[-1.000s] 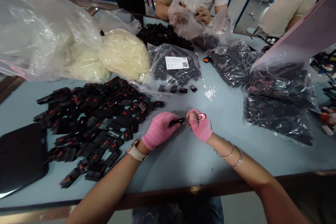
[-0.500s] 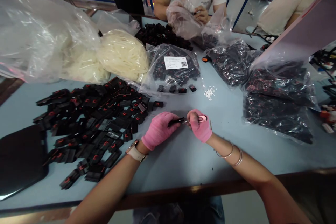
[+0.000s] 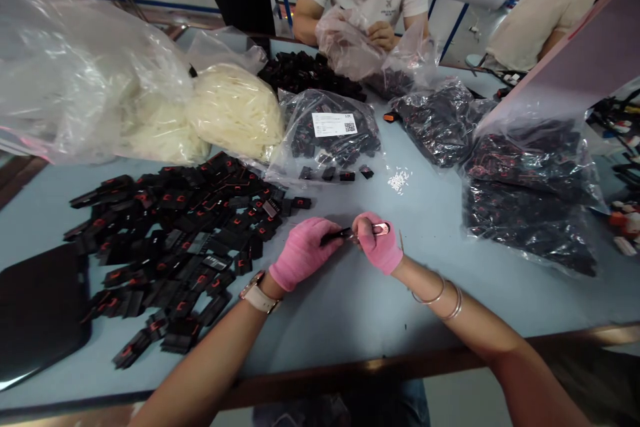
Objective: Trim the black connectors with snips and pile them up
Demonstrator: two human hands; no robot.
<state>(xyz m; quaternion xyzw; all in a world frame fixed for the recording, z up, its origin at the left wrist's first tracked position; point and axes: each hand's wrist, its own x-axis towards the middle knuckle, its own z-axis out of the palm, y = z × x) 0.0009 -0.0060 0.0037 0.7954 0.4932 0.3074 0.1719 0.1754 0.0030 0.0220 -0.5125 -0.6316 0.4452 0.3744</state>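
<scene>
My left hand (image 3: 306, 250), in a pink glove, is closed on a black plastic connector housing (image 3: 336, 235) that points to the right. Facing it, my right hand (image 3: 376, 244), also pink-gloved, grips a small metal hand tool (image 3: 382, 229) with a pinkish, slotted handle end showing above the fist. The tool's thin tip meets or nearly meets the right end of the housing; actual contact is too small to make out. Left of my hands spreads a loose pile of black connector housings (image 3: 180, 240) with orange-red clips. Small white pieces (image 3: 399, 181) lie scattered beyond my right hand.
Behind the pile stand bags of pale yellow parts (image 3: 237, 110). A labelled clear bag (image 3: 330, 127) of black parts is in the middle. More filled bags (image 3: 530, 213) lie on the right. A black tray-like object (image 3: 43, 313) sits at left. Across the table, a person (image 3: 360, 7) handles a bag.
My right hand has shifted slightly left and the tool's handle is tilted a little differently. My left hand keeps its hold on the housing. The view has tipped slightly.
</scene>
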